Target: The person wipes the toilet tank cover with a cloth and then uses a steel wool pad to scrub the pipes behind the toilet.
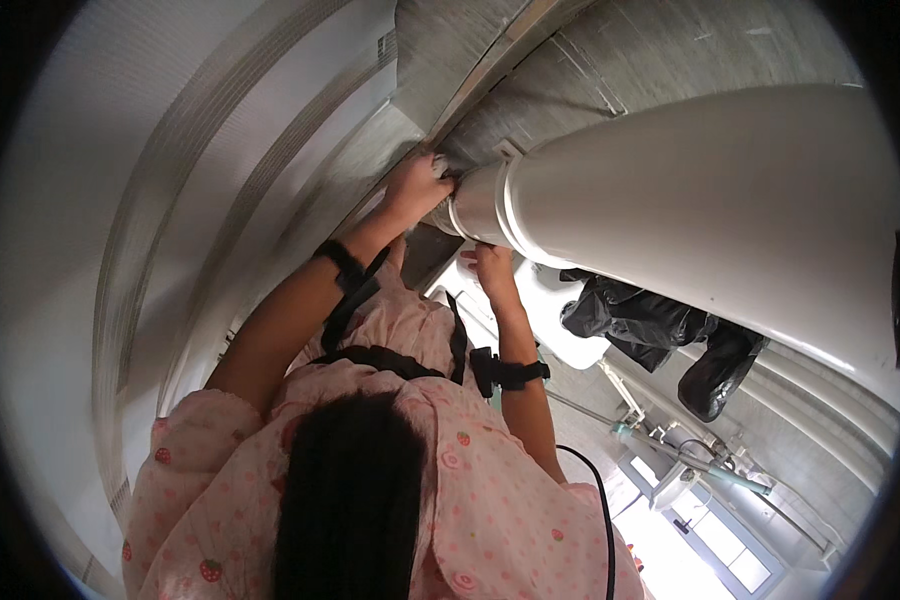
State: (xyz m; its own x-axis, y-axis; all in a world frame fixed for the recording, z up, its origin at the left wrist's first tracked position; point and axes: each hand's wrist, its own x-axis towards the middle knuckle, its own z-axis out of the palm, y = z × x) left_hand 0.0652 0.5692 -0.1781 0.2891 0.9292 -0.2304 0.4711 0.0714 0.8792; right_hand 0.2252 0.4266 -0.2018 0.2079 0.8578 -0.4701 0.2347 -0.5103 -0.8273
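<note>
A thick white pipe (690,195) crosses in front of me, with a collar and bracket (508,191) near its narrow end. My left hand (418,191) is at that end, fingers curled beside the pipe and close to the wall corner. Something small and greyish shows at its fingertips, too unclear to name. My right hand (493,274) is just under the pipe near the collar, its fingers bent and its fingertips partly hidden. Whether either hand grips the pipe cannot be made out. Black straps circle both forearms.
A black plastic bag (645,322) hangs below the pipe, beside a white basin (562,307). Pale wall tiles with mosaic bands (172,157) rise on the left. A rod with teal sleeves (735,480) and a bright window (720,536) are at lower right. A black cable (604,495) hangs by my right side.
</note>
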